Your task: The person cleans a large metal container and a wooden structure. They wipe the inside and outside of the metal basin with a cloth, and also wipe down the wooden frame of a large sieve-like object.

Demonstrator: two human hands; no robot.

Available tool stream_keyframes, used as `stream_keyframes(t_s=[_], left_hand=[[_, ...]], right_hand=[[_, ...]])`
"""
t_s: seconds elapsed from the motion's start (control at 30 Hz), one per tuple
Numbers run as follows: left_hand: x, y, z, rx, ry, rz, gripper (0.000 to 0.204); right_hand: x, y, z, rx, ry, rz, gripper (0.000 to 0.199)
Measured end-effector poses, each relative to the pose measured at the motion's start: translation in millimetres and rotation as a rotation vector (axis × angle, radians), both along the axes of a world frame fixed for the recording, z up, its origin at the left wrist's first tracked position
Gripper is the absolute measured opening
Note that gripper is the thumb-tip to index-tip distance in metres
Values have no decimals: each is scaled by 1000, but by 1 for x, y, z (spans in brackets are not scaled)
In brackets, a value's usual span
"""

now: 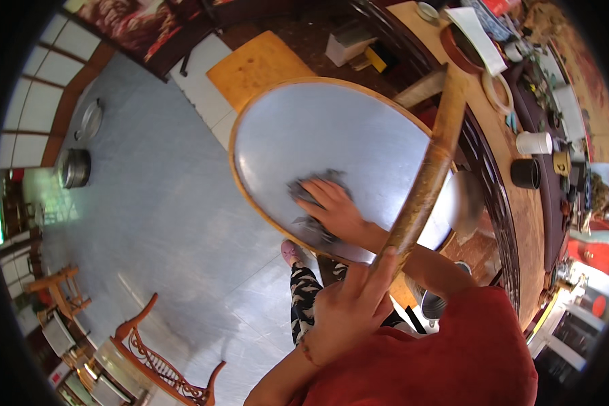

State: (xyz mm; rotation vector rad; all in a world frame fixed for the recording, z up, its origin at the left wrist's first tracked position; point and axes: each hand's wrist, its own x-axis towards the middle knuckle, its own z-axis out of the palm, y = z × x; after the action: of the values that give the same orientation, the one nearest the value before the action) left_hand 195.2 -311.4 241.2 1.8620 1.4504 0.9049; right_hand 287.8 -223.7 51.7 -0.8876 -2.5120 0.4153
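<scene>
A broad, shiny metal pan or tray (298, 128) with a thin wooden-coloured rim lies in front of me. My right hand (331, 210) rests on it, fingers stretched out and spread over a dark, crumpled, leafy-looking or cloth-like mass (318, 227); which of these it is, I cannot tell. Across the right side slants a long bamboo pole (423, 186), passing above the pan and over my right forearm. My left hand (352, 304) is closed around the pole's near end, with a finger lying along it.
A yellow wooden stool or bench (257, 64) stands beyond the pan. Cups and plants crowd the long wooden table (521, 189) at right. A carved wooden chair (162, 365) stands lower left; a metal pot (74, 168) sits on the grey floor (155, 189).
</scene>
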Motion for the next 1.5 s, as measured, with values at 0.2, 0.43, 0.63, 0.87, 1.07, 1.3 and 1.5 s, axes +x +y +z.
stream_keyframes(t_s=[0.2, 0.43, 0.63, 0.87, 1.07, 1.3, 1.5], left_hand=[[12, 7, -3, 25, 40, -58, 66], [7, 1, -1, 77, 87, -22, 58], [11, 2, -7, 129, 83, -4, 58], [14, 0, -9, 160, 111, 38, 53], [15, 4, -9, 153, 101, 23, 49], [12, 0, -9, 141, 113, 0, 50], [17, 5, -6, 152, 80, -8, 49]], right_hand=[[-67, 56, -10, -61, 107, -82, 31], [-77, 15, -6, 17, 124, -45, 17], [-122, 70, -13, 45, 109, -216, 9], [-103, 27, -3, 18, 143, -244, 11], [-121, 51, -14, 115, 204, -266, 6], [-115, 48, -14, 159, 119, -174, 7], [-106, 54, -13, 171, 196, -248, 8]])
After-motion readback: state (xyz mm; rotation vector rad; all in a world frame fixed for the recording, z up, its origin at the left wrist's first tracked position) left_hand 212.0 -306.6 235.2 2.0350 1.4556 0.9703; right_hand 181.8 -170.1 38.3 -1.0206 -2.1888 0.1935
